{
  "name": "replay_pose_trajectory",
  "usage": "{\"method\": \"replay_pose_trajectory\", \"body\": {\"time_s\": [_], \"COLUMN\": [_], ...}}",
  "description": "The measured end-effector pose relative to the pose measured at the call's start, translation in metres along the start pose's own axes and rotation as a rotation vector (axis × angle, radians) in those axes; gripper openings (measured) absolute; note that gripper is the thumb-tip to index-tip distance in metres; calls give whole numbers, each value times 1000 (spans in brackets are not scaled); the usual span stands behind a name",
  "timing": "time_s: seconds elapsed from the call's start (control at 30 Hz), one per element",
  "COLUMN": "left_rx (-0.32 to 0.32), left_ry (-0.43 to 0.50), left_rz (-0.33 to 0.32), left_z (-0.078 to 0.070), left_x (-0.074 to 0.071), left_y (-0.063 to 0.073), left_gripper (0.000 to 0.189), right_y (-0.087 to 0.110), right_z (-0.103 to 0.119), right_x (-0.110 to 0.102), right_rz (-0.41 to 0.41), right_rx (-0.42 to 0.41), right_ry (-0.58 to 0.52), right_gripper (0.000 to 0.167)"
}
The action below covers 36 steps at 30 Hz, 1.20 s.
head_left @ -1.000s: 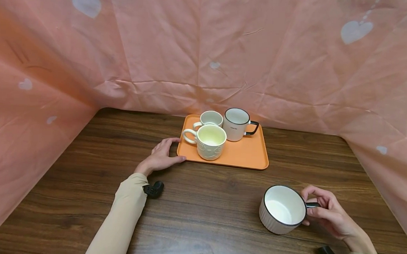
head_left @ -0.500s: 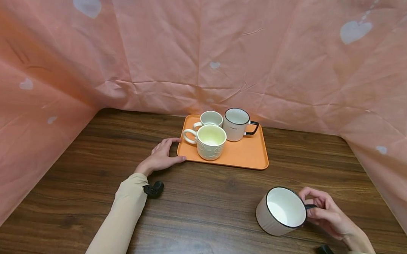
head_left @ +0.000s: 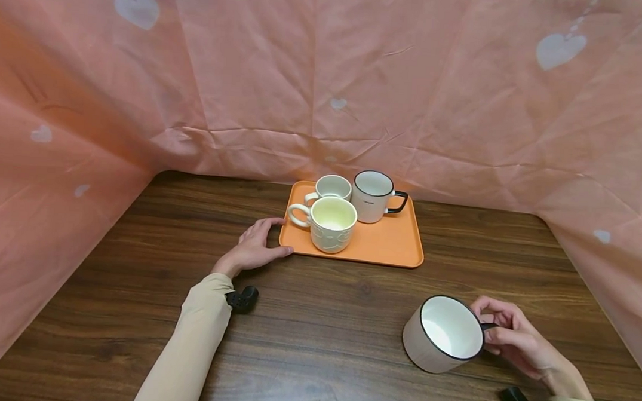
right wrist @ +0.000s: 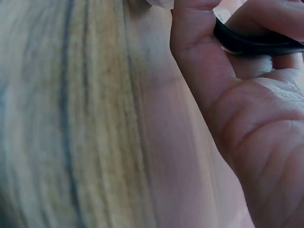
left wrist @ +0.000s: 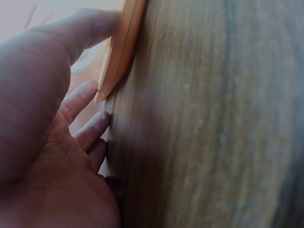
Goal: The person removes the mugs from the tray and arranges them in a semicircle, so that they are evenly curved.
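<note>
My right hand [head_left: 524, 347] pinches the dark handle of a white mug [head_left: 422, 342] with a black rim, at the front right of the table. The mug tilts, its mouth leaning toward the hand. In the right wrist view, fingers curl round the black handle [right wrist: 256, 45]. My left hand [head_left: 251, 245] rests at the left front corner of an orange tray [head_left: 389, 242], thumb on the front edge and fingers spread by the left edge. The left wrist view shows the thumb against the tray's rim [left wrist: 124, 42]. On the tray, a pale green mug [head_left: 331, 234] stands nearest that hand.
Behind the green mug, a smaller pale cup [head_left: 329, 185] is partly hidden. Beside it stands a white mug [head_left: 369, 205] with a black handle pointing right. Pink cloth [head_left: 262, 72] with white hearts hangs round the brown wooden table [head_left: 320, 332].
The black-rimmed mug has gone from nearly upright to tilted, its base swinging left. My right hand has shifted slightly left with it. My left hand and the tray stay put.
</note>
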<state>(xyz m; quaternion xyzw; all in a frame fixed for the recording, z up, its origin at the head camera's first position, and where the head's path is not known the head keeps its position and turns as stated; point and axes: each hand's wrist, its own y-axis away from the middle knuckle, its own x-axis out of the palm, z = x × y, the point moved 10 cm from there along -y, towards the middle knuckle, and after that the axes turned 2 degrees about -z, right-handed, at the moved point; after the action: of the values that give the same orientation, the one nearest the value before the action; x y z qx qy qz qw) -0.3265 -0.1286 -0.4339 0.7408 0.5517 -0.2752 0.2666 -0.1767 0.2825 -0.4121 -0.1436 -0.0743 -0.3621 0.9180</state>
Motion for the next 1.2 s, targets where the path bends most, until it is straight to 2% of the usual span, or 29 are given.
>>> {"method": "replay_pose_trajectory", "body": {"time_s": [0.3,0.6,0.97,1.2], "left_rx": [0,6,0,3], "left_ry": [-4,0,-4,-2], "left_rz": [-1,-9,-3,2], "left_z": [0,-2,0,-1], "left_x": [1,-1,-1,-1], "left_y": [0,1,1,1], "left_gripper": [75,74,75,75], "right_y": [2,3,3,4], "right_z": [-1,0,1,6], "right_x": [0,2,2,5], "right_rz": [-1,16,24,-8], "right_rx": [26,14,-2,20], "right_ry": [-13,12,60,137], "right_gripper": [68,68,68,60]}}
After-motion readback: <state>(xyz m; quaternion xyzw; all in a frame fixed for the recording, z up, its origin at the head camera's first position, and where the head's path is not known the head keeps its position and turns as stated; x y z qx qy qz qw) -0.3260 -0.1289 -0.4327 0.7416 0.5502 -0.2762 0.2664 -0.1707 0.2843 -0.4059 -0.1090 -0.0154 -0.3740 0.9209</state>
